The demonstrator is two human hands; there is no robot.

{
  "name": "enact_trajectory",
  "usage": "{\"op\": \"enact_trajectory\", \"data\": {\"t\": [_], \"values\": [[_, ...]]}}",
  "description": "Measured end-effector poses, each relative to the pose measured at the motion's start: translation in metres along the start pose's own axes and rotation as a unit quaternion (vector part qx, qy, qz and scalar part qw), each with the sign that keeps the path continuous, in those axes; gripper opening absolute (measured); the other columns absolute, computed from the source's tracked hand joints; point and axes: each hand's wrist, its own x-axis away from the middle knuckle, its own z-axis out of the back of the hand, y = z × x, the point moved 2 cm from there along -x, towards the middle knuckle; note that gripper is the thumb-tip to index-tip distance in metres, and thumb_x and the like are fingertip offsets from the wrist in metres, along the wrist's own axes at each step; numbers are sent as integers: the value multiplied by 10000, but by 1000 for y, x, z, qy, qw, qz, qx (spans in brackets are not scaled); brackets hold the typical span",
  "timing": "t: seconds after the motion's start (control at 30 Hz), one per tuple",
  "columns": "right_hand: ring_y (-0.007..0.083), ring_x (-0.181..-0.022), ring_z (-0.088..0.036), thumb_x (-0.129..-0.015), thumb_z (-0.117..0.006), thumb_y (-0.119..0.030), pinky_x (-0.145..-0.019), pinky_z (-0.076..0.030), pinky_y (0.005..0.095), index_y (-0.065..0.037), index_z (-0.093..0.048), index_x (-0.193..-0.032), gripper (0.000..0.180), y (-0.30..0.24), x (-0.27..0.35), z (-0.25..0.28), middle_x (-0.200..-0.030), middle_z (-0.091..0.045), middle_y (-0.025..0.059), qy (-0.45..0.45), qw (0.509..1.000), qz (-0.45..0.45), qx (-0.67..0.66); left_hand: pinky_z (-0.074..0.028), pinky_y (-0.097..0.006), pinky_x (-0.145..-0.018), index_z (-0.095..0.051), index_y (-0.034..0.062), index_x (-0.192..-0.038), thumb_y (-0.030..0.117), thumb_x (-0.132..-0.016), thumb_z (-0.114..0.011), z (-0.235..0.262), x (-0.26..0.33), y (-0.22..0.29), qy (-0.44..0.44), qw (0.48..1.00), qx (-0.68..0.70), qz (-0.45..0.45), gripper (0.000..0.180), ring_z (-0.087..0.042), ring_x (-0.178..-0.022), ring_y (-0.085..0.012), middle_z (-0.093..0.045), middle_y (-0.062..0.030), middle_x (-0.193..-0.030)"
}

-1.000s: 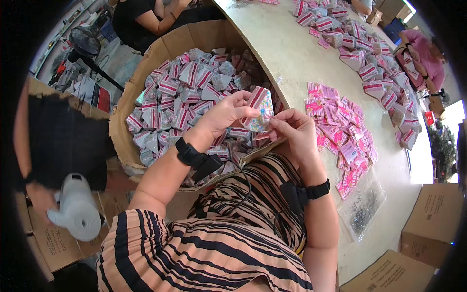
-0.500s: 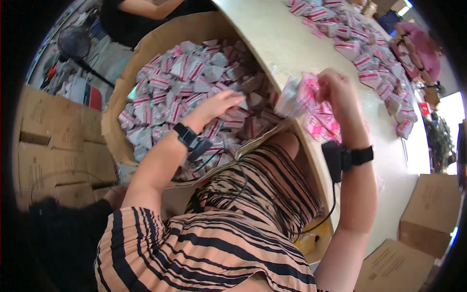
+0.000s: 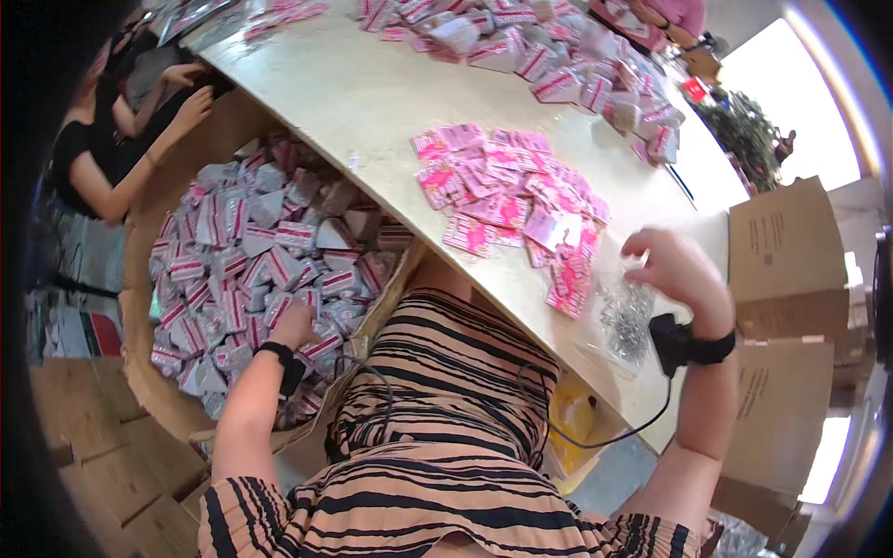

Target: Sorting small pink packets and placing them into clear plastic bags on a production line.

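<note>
Among many clear-wrapped, wedge-shaped packets with pink-and-white bands [image 3: 246,270], my left hand [image 3: 293,325] reaches down with fingers curled; what they hold, if anything, is hidden. The packets fill a large brown cardboard box [image 3: 138,321] at my left. Over the right part of the pale table [image 3: 344,102], my right hand [image 3: 679,268] is raised with thumb and fingers apart and nothing seen in it, slightly blurred. Just below it lies a clear plastic bag of small silvery metal pieces [image 3: 625,321]. Loose pink printed cards [image 3: 512,191] are spread to its left.
More wrapped packets [image 3: 558,70] lie along the table's far side. Another person [image 3: 98,172] stands beyond the packet box, and a person in pink [image 3: 684,19] is at the far right. Cardboard boxes [image 3: 791,242] are stacked at right. A cable runs from my right wrist.
My view has swung right. The packet and pink material that were at my right hand have left it, and the hand now hovers by the metal pieces. My left hand has curled among the packets.
</note>
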Motion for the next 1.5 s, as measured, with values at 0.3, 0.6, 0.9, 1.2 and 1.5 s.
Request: {"op": "enact_trajectory", "data": {"t": [0.3, 0.6, 0.9, 1.2, 1.5], "values": [[310, -807, -624, -709, -664, -109, -736, -498, 390, -19, -647, -829, 151, 34, 30, -107, -837, -624, 137, 65, 985, -75, -141, -514, -439, -753, -656, 28, -888, 348, -559, -857, 0, -8, -6, -49, 995, -82, -4, 501, -628, -868, -373, -637, -212, -936], [324, -804, -623, -727, -652, -166, -736, -498, 402, -16, -645, -790, 162, 37, 19, -110, -823, -637, 146, 128, 967, -123, -185, -428, -245, -588, -552, 3, -905, 55, -625, -813, 51, 2, -15, 99, 953, 280, 54, 386, -537, -664, -86, -545, -13, -732], [342, -716, -623, -702, -611, -125, -685, -504, 404, 22, -638, -741, 155, 34, 13, -113, -764, -639, 189, 140, 959, -146, -197, -512, -268, -748, -540, 32, -1057, 68, -808, -697, 171, 18, 75, 184, 722, 659, -104, 296, -629, -835, -133, -638, -59, -975], [229, -647, -624, -710, -654, -146, -624, -495, 334, 6, -635, -746, 158, 40, 24, -109, -717, -640, 148, 278, 914, -135, -264, -511, -280, -674, -540, -20, -1006, 181, -767, -783, 248, -44, 160, 402, 788, 448, -127, 396, -607, -798, -134, -616, -58, -892], [105, -566, -603, -780, -624, -38, -526, -489, 245, 33, -575, -747, 92, 46, 25, -123, -637, -609, 61, 314, 788, -123, -514, -482, -435, -821, -533, 55, -1016, 200, -732, -735, 231, -50, 245, 529, 835, 44, -142, 378, -573, -947, -339, -539, -154, -1051]]}}
